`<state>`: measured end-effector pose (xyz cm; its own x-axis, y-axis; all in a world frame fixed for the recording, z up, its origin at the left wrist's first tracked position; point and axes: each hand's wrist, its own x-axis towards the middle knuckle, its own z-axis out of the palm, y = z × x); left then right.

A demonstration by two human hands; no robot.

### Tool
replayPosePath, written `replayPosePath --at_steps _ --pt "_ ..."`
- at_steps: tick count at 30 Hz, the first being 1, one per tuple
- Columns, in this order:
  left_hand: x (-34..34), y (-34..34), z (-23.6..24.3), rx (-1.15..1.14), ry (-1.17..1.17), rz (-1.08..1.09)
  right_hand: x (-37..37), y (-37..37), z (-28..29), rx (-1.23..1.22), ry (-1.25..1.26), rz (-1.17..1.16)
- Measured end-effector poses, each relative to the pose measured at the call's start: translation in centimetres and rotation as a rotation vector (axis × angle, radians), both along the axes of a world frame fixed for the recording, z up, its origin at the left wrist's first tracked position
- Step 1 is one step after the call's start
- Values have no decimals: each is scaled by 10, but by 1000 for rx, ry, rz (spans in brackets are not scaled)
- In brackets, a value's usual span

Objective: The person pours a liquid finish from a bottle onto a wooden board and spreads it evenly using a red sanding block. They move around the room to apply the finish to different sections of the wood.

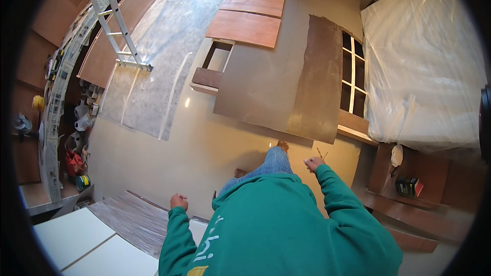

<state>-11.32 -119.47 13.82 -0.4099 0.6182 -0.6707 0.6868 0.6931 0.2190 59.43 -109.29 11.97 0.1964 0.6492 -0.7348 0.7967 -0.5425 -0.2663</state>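
Observation:
My left hand (179, 202) hangs at my side, its fingers loosely curled, with nothing seen in it. It is above the floor, near the plastic-wrapped brown panels (135, 220). My right hand (313, 164) is held out in front, its fingers closed. Thin yellowish-brown sticks (321, 153) show just beyond the right knuckles. Whether that hand grips them or they lie on the floor behind it, I cannot tell. Past my feet lies a large grey-brown sheet (255, 87), with a darker brown strip (318, 82) along its right side.
Two reddish wood panels (244, 28) lie on the sheet's far left. A slatted frame (353, 71) and a plastic-covered bulky block (419, 66) are at right. An aluminium ladder (118, 25) stands far left. White panels (76, 237) lie at near left; a dark tin (407, 186) sits at right.

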Motion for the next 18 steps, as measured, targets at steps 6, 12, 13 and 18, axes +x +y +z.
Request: replayPosePath --at_steps 6,12,13,18 --pt "-38 119 93 -101 264 -588 -44 -25 22 -234 29 -190" --pt "112 297 316 285 384 -1141 -48 45 -17 -47 40 -150" --pt "150 319 352 364 394 -1247 -49 61 -18 -39 57 -191" --pt "280 373 515 526 593 -1571 -107 172 2 80 134 -18"
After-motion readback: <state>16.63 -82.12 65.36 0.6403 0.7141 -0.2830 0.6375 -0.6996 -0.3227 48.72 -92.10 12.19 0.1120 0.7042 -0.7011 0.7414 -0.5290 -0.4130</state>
